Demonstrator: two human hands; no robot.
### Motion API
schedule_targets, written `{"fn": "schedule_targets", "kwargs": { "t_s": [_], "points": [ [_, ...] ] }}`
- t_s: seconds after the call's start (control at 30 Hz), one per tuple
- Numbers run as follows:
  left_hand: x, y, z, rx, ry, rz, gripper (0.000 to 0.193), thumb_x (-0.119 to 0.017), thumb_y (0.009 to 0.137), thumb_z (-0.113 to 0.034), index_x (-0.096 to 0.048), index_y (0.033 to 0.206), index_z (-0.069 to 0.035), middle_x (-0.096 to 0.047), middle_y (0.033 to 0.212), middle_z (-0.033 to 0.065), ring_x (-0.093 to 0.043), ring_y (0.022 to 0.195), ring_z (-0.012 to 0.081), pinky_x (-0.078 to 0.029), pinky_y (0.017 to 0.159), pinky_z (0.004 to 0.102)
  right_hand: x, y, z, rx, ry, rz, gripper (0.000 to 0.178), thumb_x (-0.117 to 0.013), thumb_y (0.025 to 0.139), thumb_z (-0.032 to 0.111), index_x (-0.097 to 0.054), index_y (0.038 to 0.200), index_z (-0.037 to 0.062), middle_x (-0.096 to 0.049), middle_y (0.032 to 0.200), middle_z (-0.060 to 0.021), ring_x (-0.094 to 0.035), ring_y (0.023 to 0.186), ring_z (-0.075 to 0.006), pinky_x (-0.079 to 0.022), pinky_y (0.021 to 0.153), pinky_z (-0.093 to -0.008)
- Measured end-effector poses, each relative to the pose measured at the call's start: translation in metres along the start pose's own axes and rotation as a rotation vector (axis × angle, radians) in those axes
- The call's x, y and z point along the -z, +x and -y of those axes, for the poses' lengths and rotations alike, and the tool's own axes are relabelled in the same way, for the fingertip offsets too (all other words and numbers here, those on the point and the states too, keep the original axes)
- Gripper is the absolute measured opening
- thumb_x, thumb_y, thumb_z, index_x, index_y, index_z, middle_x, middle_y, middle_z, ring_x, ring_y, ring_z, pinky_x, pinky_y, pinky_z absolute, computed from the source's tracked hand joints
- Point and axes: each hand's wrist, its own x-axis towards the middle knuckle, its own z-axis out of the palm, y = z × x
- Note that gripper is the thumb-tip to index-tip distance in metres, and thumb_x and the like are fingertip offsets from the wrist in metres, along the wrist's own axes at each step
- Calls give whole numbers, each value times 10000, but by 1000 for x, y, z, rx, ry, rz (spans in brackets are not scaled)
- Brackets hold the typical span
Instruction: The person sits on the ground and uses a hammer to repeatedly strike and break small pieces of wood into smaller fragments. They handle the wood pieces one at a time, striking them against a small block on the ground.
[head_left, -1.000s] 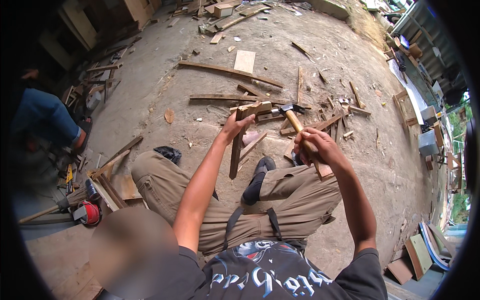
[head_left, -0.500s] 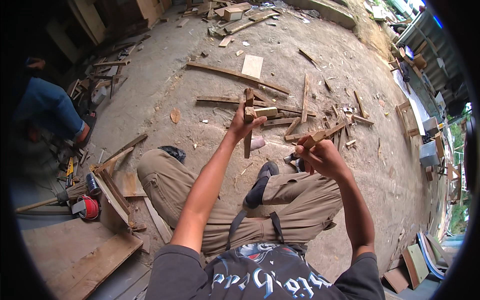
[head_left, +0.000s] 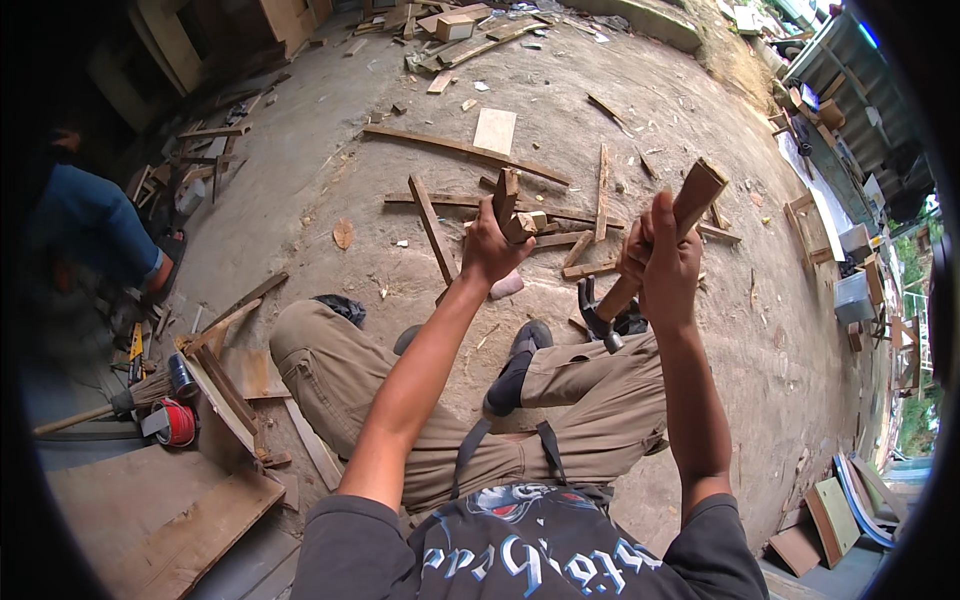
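Note:
My left hand (head_left: 490, 248) is closed around several brown wooden sticks that look joined together. One stick end (head_left: 507, 192) stands up above the fingers, and a paler block end (head_left: 524, 226) sticks out beside the thumb. A longer stick (head_left: 430, 220) slants up on the left of this hand, its lower end hidden behind my wrist. My right hand (head_left: 662, 255) grips a hammer by its thick wooden handle (head_left: 698, 192), the butt end pointing up and to the right. Below the fist hangs the dark metal hammer head (head_left: 596, 314), apart from the wood.
Loose wood strips (head_left: 465, 157) and a pale flat board (head_left: 495, 131) lie on the dirt floor ahead. A scrap pile (head_left: 470, 40) is at the far side. At left are a broom (head_left: 125, 398), a red spool (head_left: 178, 423) and a large plank (head_left: 180, 510). Another person's leg (head_left: 95, 220) shows far left.
My right hand has risen and turned, so the hammer handle now points upward with the head below. The wood in my left hand has rotated, its long stick swinging out to the upper left.

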Motion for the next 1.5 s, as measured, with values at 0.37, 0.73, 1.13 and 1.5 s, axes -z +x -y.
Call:
{"fn": "schedule_targets", "kwargs": {
  "t_s": [0.37, 0.73, 1.13, 1.5],
  "points": [
    [-12, -17, -36, -191, 23, 111, 847, -816, 697, -341, -356, 1317, 8, -638, 993, 286, -664, 885, 475, -576, 747, 513, -19, 52, 2, -195, -5, 118, 475, -603, 947, 522, -428, 714, 148, -364, 562, 53, -334, 448, -56, -295, 421, -236],
    [-11, -17, -56, 88, -97, 157, 852, -786, 744, -478, -372, 1225, 90, -663, 857, 311, -669, 831, 481, -565, 698, 518, -28, 65, 23, -55, 136, 78, 432, -629, 951, 465, -471, 751, 116, -396, 608, 39, -408, 512, -76, -378, 503, -246],
    [-2, -71, -63, 239, -380, 332, 977, -838, 725, -227, -216, 1439, 16, -602, 1204, 180, -610, 1128, 272, -468, 977, 391, -50, 36, 54, -8, 126, 207, 359, -606, 988, 349, -472, 726, 143, -328, 534, 78, -299, 419, -30, -247, 415, -207],
    [26, -64, -80, 563, -984, 192, 638, -377, 971, -670, -603, 875, -80, -573, 767, -3, -535, 703, 93, -428, 659, 246, -75, 16, 93, -47, 169, 324, 406, -589, 990, 402, -443, 712, 145, -324, 519, 77, -297, 394, -23, -233, 384, -207]
  ]
}}
